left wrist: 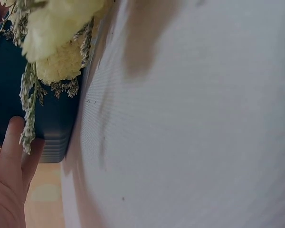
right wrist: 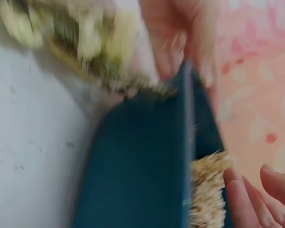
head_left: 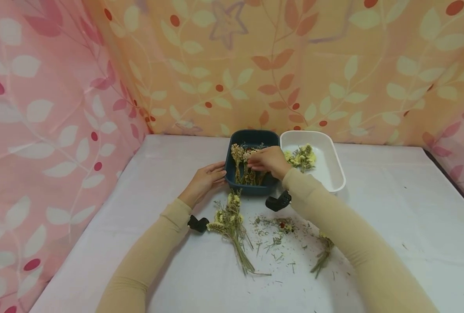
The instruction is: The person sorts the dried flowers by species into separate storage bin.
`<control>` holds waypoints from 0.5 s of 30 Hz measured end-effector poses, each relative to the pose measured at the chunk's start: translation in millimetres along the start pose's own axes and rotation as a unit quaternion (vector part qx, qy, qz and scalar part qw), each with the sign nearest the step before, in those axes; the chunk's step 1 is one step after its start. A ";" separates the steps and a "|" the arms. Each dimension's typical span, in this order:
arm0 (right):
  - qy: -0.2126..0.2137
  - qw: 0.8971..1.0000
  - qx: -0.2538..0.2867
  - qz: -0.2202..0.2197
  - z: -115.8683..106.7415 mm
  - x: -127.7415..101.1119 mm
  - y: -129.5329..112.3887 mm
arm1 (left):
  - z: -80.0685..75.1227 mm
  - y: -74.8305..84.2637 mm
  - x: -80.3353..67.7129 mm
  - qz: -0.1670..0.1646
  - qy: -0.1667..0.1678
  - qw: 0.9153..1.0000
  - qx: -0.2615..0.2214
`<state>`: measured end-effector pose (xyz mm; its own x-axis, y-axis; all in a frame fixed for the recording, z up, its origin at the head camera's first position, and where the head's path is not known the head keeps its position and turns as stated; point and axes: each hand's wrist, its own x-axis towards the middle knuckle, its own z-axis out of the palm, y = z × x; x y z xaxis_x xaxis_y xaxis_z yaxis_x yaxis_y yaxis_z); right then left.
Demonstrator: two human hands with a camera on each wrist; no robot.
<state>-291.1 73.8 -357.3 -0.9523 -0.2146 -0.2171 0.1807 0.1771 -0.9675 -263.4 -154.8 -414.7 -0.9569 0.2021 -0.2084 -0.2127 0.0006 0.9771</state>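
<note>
The left hand (head_left: 204, 180) rests flat against the blue tray (head_left: 250, 141), steadying it on the counter (head_left: 392, 208), while the right hand (head_left: 267, 160) pinches dried flowers (head_left: 243, 163) lying inside.

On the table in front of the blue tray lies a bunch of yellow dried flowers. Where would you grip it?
Probably at the bare stems, pinched from above: the yellow bunch lies flat with its heads toward the blue tray, stems gathered, pointing at the person, clear of both hands.
</note>
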 end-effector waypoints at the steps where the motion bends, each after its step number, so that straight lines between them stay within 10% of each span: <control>1: -0.006 1.000 -0.006 -0.007 -1.6 -6.0 -2.6 | -0.5 0.1 0.1 0.001 0.001 1.000 0.001; 15: -0.040 0.997 -0.064 -0.034 -41.2 -96.8 -0.1 | 0.2 2.5 -1.7 0.005 -0.003 1.000 0.002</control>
<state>-209.1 134.2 -330.9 -0.9374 -0.3059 -0.1662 0.0786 0.2790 -0.9571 -262.4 -155.0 -411.9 -0.9575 0.2086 -0.1991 -0.2030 0.0029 0.9792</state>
